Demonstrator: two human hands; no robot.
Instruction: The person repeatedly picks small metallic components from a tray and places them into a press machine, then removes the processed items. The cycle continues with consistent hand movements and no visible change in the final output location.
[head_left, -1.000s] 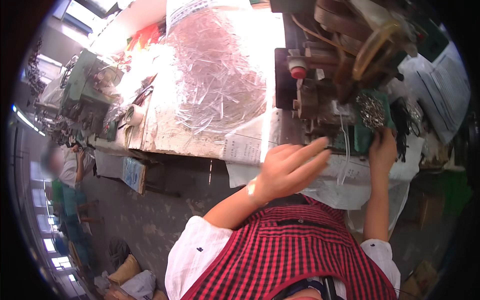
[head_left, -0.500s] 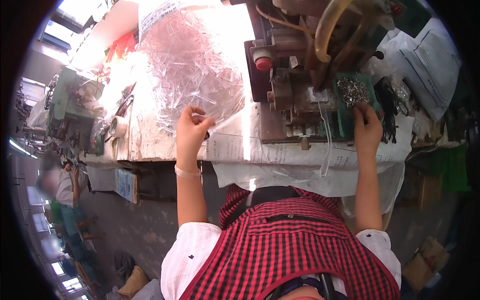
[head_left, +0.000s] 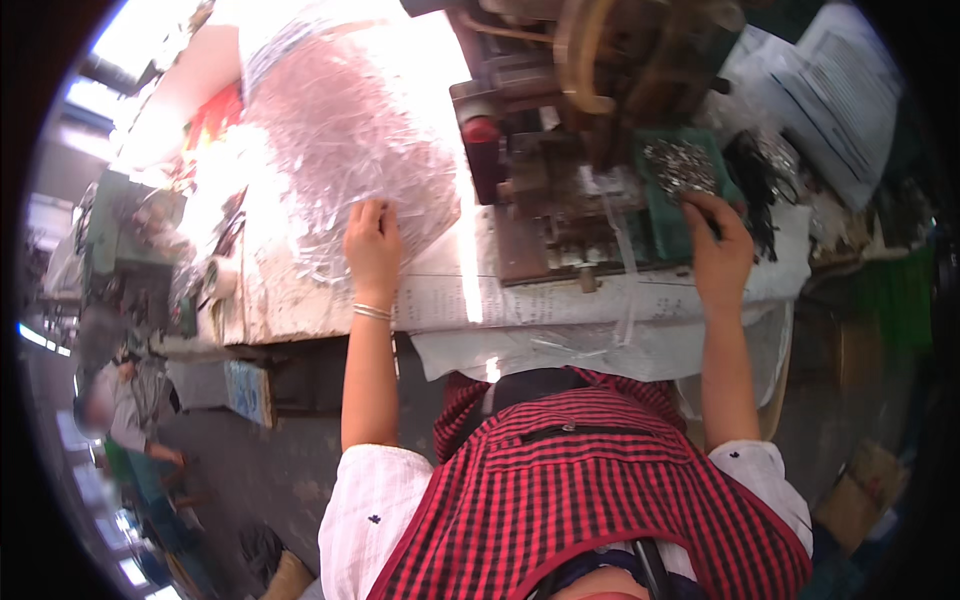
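tray (head_left: 662, 235) w/ metal bits (head_left: 677, 163), rh (head_left: 722, 245) at bits, lh (head_left: 373, 250) by strips (head_left: 335, 130), both grips unclear

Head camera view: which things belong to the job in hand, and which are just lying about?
Likely in use:
clear strips, at the left hand
small metal parts, at the right hand
green tray holding those parts
machine between both hands

Apparently lying about:
black strands beside the tray
pale roll on the left
white bundle, far right
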